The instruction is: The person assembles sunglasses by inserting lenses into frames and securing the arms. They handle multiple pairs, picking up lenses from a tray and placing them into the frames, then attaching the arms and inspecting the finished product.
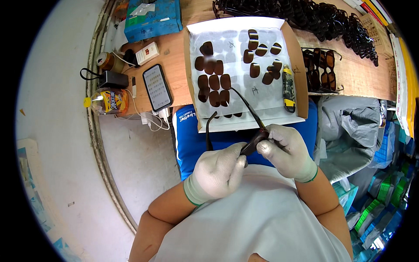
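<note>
Both my hands wear pale knit gloves with green cuffs, and between them is a dark pair of sunglasses (252, 144). My left hand (219, 171) is closed on one side of the frame, and my right hand (286, 152) pinches the other side between thumb and fingers. The temples are unfolded and point away from me, toward the box. Just beyond lies a shallow cardboard box (293, 56) lined with white paper. Loose brown lenses (214, 82) lie in a cluster on its left half, and more lenses (254, 70) are scattered on the right. Whether the frame holds lenses is hidden.
A yellow-and-black utility knife (288, 89) rests along the box's right side. Several finished-looking sunglasses (321, 70) and a heap of black frames (305, 17) are beyond. At left are a phone (157, 88), a bottle (109, 101), cables and a blue box (152, 19). Grey plastic (349, 131) hangs at right.
</note>
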Demonstrator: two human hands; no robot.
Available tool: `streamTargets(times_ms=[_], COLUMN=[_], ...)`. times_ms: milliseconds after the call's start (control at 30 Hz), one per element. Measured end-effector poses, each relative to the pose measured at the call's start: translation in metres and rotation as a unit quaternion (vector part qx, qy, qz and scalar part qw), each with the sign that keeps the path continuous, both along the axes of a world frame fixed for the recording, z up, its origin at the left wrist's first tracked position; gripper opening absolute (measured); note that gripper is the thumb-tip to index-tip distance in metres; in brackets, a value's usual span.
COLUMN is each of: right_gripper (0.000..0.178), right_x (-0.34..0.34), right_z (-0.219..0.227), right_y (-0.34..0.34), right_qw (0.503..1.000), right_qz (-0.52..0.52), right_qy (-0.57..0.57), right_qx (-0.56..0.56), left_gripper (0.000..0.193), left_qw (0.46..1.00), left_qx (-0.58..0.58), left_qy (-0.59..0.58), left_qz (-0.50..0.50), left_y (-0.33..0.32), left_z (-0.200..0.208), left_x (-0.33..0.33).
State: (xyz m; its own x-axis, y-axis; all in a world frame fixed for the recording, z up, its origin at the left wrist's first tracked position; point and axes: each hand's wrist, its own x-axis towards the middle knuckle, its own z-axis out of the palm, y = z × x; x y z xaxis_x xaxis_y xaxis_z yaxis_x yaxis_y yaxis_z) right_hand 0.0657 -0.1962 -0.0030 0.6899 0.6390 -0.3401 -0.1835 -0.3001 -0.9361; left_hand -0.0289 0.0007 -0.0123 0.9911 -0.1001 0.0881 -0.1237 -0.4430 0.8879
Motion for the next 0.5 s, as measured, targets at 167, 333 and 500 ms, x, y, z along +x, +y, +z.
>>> streamTargets(times_ms=[167,333,500], right_gripper=[0.016,0.023,0.027], right_x=[-0.005,-0.013,-0.018], right_z=[-0.004,-0.027,-0.040], right_y=[0.011,0.002,-0.005], right_qw=[0.953,0.892,0.873], right_qz=[-0.069,-0.077,-0.079], right_qy=[0.220,0.326,0.338], right_qx=[0.197,0.303,0.342], left_gripper=[0.016,0.017,0.025], left_qw=[0.999,0.995,0.994], left_qx=[-0.006,-0.032,-0.061], left_qy=[-0.024,-0.031,-0.010], left_qz=[-0.030,-0.088,-0.092], left_y=[0.007,0.012,0.008], left_z=[0.001,0.005,0.004], left_x=[0.005,0.005,0.002])
